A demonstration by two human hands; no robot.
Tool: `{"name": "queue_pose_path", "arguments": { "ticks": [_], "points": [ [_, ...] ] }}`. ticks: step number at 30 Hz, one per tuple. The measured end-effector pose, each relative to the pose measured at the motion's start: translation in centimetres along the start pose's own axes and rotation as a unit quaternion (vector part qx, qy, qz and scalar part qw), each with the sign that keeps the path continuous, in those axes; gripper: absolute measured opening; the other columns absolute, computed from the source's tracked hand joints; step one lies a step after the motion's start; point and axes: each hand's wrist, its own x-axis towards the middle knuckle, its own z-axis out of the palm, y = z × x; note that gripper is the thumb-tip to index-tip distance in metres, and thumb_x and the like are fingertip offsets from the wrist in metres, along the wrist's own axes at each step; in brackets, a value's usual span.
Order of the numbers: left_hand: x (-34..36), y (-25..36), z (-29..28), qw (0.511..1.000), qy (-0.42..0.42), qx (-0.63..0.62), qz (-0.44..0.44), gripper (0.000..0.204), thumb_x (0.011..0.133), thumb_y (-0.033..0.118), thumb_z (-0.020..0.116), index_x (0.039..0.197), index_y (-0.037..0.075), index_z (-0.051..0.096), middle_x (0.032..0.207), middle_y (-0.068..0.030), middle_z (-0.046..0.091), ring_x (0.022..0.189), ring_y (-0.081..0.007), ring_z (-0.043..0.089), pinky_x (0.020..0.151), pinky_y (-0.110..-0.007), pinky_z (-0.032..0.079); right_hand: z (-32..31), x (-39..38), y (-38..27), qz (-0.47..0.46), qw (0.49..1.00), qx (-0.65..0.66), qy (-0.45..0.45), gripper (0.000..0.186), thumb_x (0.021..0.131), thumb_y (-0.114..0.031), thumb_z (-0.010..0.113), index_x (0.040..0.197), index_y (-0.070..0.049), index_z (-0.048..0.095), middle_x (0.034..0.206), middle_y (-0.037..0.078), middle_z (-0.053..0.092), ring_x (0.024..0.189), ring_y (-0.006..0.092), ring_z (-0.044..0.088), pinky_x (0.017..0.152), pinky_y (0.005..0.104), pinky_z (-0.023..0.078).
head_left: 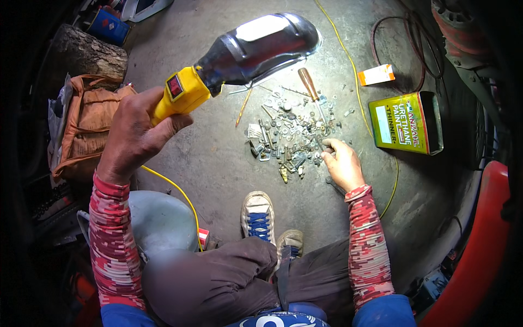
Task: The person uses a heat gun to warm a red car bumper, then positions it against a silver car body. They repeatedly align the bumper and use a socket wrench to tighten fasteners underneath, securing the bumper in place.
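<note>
My left hand (143, 124) is wrapped round the yellow handle of a work light (256, 46), which is raised over the floor and shines on it. A loose pile of small hardware (291, 131), with screws, nuts, washers and other bits, lies spread on the concrete. At the pile's right edge is my right hand (342, 163), its thumb and fingers pinched together; whatever may be between the fingertips is too small to name. A screwdriver (308, 84) with a brown handle lies at the far side of the pile, its shaft pointing into the bits.
Right of the pile stands a yellow-green metal can (403, 124), with a white and orange box (376, 74) beyond it. A yellow cord (348, 52) runs along the floor. An orange bag (90, 122) and a log (81, 54) are on the left, above a grey rounded container (163, 218).
</note>
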Motion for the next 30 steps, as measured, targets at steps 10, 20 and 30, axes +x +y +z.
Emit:
{"name": "queue_pose_path", "arguments": {
  "ticks": [10,20,30],
  "points": [
    [-0.09,-0.09,0.46,0.999,0.034,-0.018,0.032,0.033,0.078,0.026,0.076,0.096,-0.001,0.067,0.074,-0.0135,0.066,0.062,-0.0238,0.063,0.061,-0.036,0.049,0.21,-0.22,0.15,-0.015,1.0,-0.004,0.011,0.032,0.083,-0.014,0.067,0.113,-0.003,0.065,0.095,0.015,0.068,0.086,0.0284,0.066,0.081,0.0371,0.051],
    [-0.05,0.18,-0.02,0.997,0.071,-0.024,-0.019,0.038,0.082,0.034,0.076,0.098,0.001,0.067,0.079,-0.0122,0.066,0.068,-0.0227,0.062,0.065,-0.035,0.048,0.49,-0.25,-0.52,-0.024,0.999,0.004,-0.041,0.033,0.084,-0.017,0.067,0.112,-0.002,0.063,0.1,0.019,0.067,0.096,0.0349,0.064,0.085,0.0429,0.05],
    [0.28,-0.25,0.03,0.988,0.152,-0.026,-0.031,0.039,0.084,0.037,0.074,0.095,0.0,0.065,0.077,-0.0124,0.064,0.072,-0.0236,0.063,0.066,-0.035,0.047,0.74,-0.41,-0.71,-0.055,0.997,-0.001,-0.051,0.036,0.084,-0.022,0.069,0.112,0.0,0.063,0.102,0.021,0.065,0.098,0.0386,0.062,0.085,0.0446,0.049]
  ]
}}
